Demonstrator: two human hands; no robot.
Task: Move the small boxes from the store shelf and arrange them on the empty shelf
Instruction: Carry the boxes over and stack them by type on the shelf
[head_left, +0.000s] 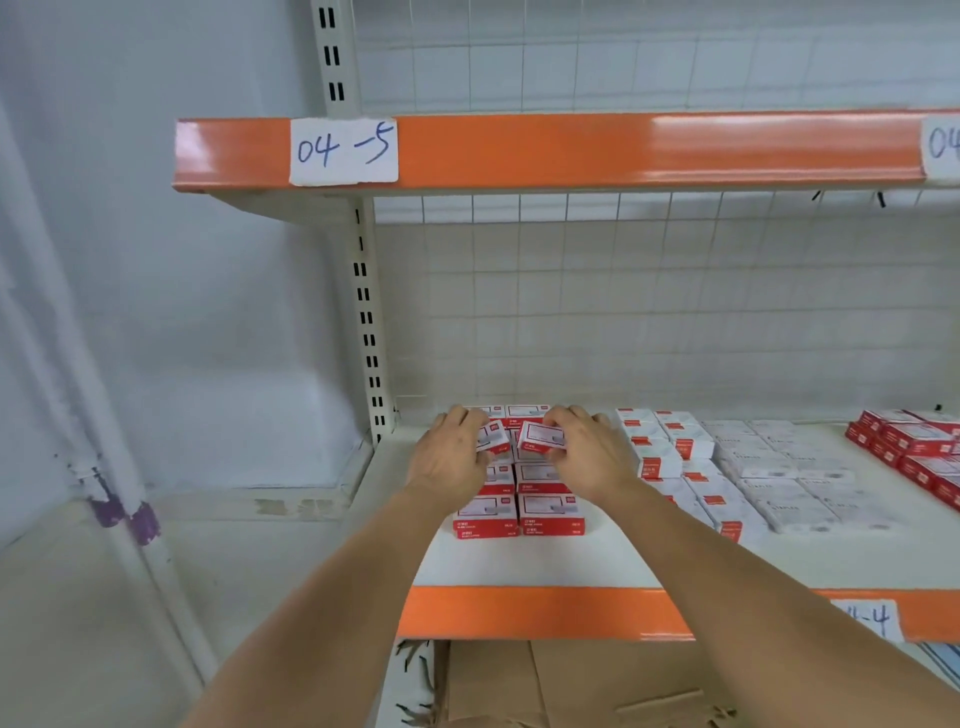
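Note:
Small red-and-white boxes lie in two rows on the left part of the white shelf with an orange front edge. My left hand grips one tilted small box above the rows. My right hand grips another tilted box right beside it. Both held boxes sit over the back half of the rows. The boxes beneath my hands are partly hidden.
More stacks of white boxes and paler boxes fill the shelf to the right, with red boxes at the far right. An upper shelf labelled 04-5 hangs above. Cardboard lies below. A wire grid backs the shelf.

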